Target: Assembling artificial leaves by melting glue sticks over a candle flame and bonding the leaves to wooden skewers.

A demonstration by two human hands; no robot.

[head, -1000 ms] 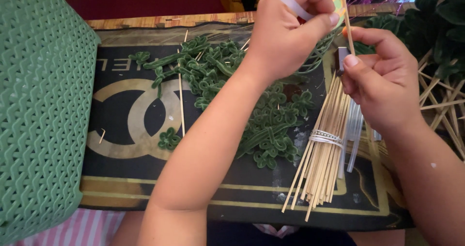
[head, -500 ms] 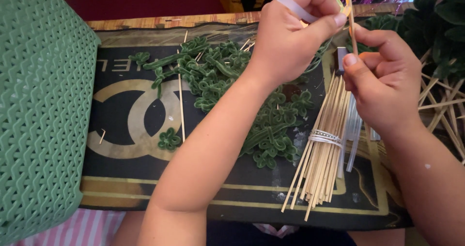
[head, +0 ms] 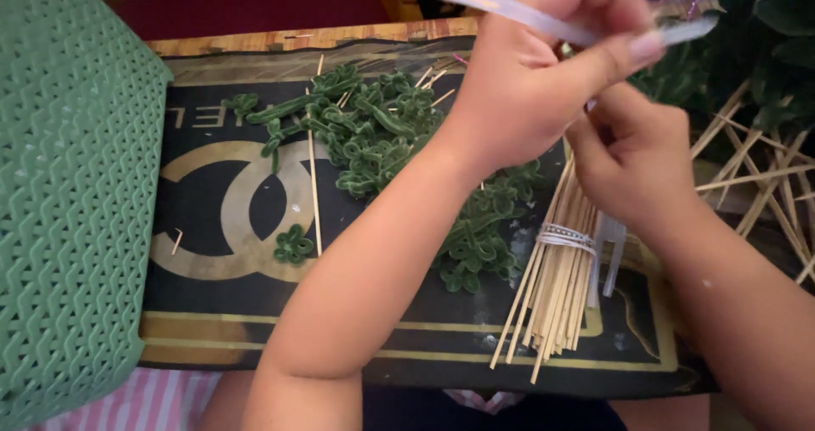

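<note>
Two hands meet at the upper right of the frame: the left hand [head: 543, 74] pinches a translucent white stick [head: 509, 11] between thumb and fingers, angled above the curled right hand [head: 637, 163], whose grip I cannot tell. Just below, a banded bundle of bamboo skewers [head: 556, 278] lies on the black board [head: 255, 312], beside green looped pieces [head: 373, 134], apparently kept within reach.

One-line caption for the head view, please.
Left hand grips a translucent white stick above right hand, over a banded bundle of wooden skewers and green fuzzy loops.
</note>
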